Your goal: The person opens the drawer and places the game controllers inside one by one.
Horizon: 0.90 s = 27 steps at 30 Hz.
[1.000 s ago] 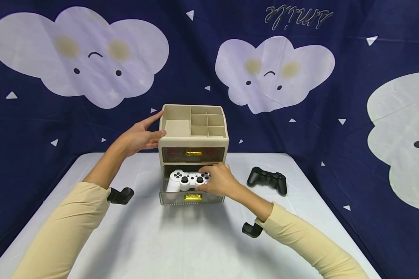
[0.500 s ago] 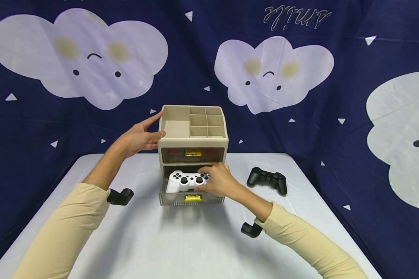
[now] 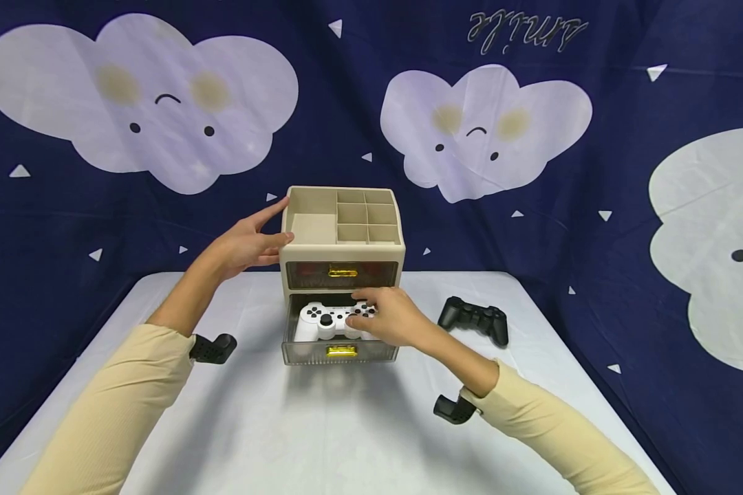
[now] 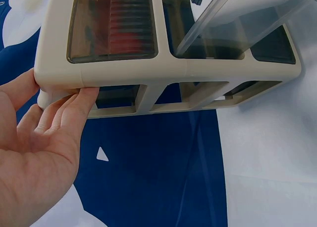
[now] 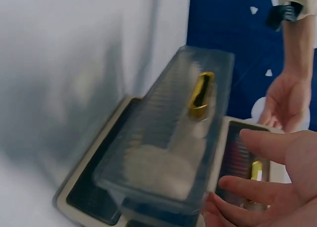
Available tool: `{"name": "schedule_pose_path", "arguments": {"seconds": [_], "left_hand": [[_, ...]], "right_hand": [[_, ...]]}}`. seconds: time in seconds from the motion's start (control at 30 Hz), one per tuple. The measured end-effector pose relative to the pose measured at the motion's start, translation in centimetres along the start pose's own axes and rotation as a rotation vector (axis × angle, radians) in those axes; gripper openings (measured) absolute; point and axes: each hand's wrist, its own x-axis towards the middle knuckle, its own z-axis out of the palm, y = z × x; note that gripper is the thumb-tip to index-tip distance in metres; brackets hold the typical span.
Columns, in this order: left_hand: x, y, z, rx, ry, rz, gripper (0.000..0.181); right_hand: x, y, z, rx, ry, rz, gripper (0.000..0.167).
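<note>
A beige organizer [image 3: 340, 252] has its clear lower drawer [image 3: 309, 353] pulled out, with a white controller [image 3: 327, 326] inside. My left hand [image 3: 241, 244] rests on the organizer's left side, thumb at the top rim; in the left wrist view this hand [image 4: 44, 142] lies with nearly straight fingers against the organizer wall [image 4: 119, 74]. Over the controller's right end is my right hand [image 3: 396, 317], fingers apart, hiding part of it. The right wrist view has that hand [image 5: 277, 187] with spread fingers beside the drawer [image 5: 163, 113], gripping nothing.
A black controller [image 3: 474, 320] lies on the white-covered table [image 3: 322, 433], right of the organizer. The organizer's closed upper drawer [image 3: 309, 275] holds something reddish, and its top is divided into compartments. Behind hangs a dark blue cloth [image 3: 340, 124] with clouds.
My right hand has shifted slightly to the right, its fingers loosening from the white controller. My left hand, the organizer and the controllers look unmoved.
</note>
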Motion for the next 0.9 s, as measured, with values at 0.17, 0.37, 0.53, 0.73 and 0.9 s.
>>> {"name": "schedule_pose_path", "arguments": {"seconds": [0.17, 0.37, 0.53, 0.73, 0.9], "left_hand": [[-0.1, 0.1, 0.0, 0.009, 0.003, 0.003, 0.081], [-0.1, 0.2, 0.0, 0.007, 0.001, 0.003, 0.081], [-0.1, 0.2, 0.0, 0.001, 0.000, -0.001, 0.081], [-0.1, 0.1, 0.0, 0.006, 0.004, 0.001, 0.081], [-0.1, 0.1, 0.0, 0.007, -0.002, 0.003, 0.081]], "right_hand": [[-0.5, -0.8, -0.7, 0.148, -0.051, 0.025, 0.045], [-1.1, -1.8, -1.0, 0.355, -0.152, 0.059, 0.038], [-1.6, -2.2, -1.0, 0.510, -0.262, 0.127, 0.031], [-2.1, -2.2, -0.1, 0.619, -0.430, 0.198, 0.030], [-2.5, -1.7, 0.8, 0.668, -0.497, 0.232, 0.029]]}}
